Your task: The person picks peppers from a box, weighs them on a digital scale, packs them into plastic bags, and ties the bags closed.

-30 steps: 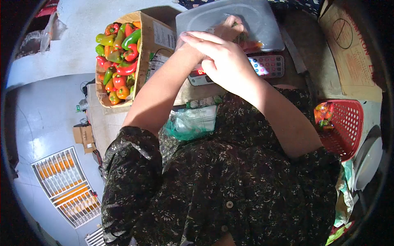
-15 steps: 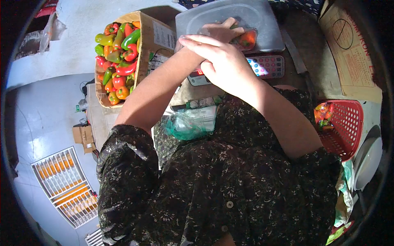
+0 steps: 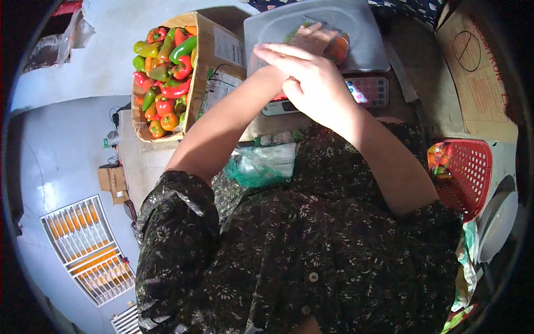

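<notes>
My left hand lies with its fingers stretched over a clear plastic bag of peppers. An orange-red pepper shows beside the fingers, and something green lies on their other side. Whether the hand is on the bag or partly inside it, I cannot tell. The bag rests on a translucent plastic tray on top of a scale with a keypad. Crossing over my left wrist is my right hand, its fingers straight and flat, pointing left. Nothing shows in it; its palm is hidden.
A cardboard box of red, green and orange peppers stands to the left. On the right is a red perforated basket with bagged peppers. A long knife lies beside the scale. A green plastic bag sits close to my body.
The fingers of my left hand have straightened over the bag, and the bag has turned a little. My right hand has shifted slightly right. The whole view has moved a bit.
</notes>
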The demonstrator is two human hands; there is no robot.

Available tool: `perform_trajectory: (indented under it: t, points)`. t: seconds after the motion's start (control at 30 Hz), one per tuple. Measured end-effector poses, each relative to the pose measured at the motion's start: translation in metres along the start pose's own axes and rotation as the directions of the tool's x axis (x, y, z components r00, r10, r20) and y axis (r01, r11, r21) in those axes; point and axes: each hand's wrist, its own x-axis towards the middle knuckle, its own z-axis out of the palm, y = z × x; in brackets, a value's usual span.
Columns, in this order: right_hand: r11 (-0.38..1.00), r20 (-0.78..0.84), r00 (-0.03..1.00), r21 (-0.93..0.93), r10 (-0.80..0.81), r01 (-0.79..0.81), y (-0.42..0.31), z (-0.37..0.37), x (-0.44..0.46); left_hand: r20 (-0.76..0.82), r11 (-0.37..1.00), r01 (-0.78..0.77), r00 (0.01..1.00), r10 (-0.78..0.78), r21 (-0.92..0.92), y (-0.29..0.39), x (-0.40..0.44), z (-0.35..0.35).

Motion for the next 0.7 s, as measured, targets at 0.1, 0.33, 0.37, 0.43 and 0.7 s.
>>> perform_trajectory:
  t: [0.1,0.33,0.37,0.43,0.7]
  points:
    - [1.000,-0.064,0.998,0.020,-0.013,0.014,-0.003,-0.012,0.003,0.245,0.901,0.210,0.962,-0.121,-0.379,0.010,-0.015,-0.052]
    - [0.896,0.090,0.971,0.373,0.223,-0.240,-0.031,-0.030,0.011,0.080,0.293,0.242,0.878,-0.472,-0.925,0.037,-0.108,-0.183]
    - [0.841,0.163,0.951,0.444,0.262,-0.308,-0.041,-0.030,0.015,0.083,0.412,0.378,0.812,-0.578,-0.829,0.040,-0.121,-0.182]
    - [0.777,0.246,0.928,0.510,0.281,-0.370,-0.066,-0.024,0.024,0.147,0.540,0.640,0.708,-0.691,-0.546,0.049,-0.137,-0.176]
    - [0.586,0.473,0.851,0.631,0.229,-0.508,-0.129,0.021,0.023,0.411,0.376,0.578,0.800,-0.437,-0.724,0.102,-0.175,-0.107]
